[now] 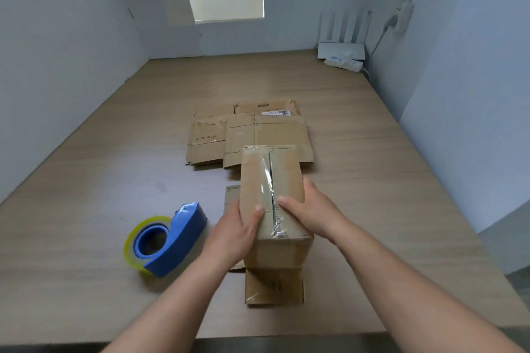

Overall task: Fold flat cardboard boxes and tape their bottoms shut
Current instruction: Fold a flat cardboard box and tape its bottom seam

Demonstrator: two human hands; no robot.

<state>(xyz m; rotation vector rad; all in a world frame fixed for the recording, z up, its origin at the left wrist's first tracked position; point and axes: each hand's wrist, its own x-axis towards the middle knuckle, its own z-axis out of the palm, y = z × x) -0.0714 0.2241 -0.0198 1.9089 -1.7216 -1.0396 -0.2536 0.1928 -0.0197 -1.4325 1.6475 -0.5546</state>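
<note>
We see the brown cardboard box (272, 180) standing just inside the near edge of the wooden tabletop (114, 166), its closed flaps facing up. A strip of clear tape (268, 180) runs along the seam between them and laps a little over the near wall. At the box's foot a loose brown flap (274, 286) lies flat on the tabletop, pointing at the near edge. Both hands hold the box at its near end. The left hand (232, 233) wraps its left wall with the thumb laid on top, just beside the tape. The right hand (309, 209) clasps the right wall, its thumb also on top, touching the seam from the other side. To the left of the box, apart from it, we find a blue tape dispenser (169, 238) with a yellowish roll lying on its side. Beyond the box, toward the middle of the tabletop, rests a stack of flat brown cardboard boxes (249, 135). In the far right corner sit a white router (341, 50) and a white power strip (342, 63).
</note>
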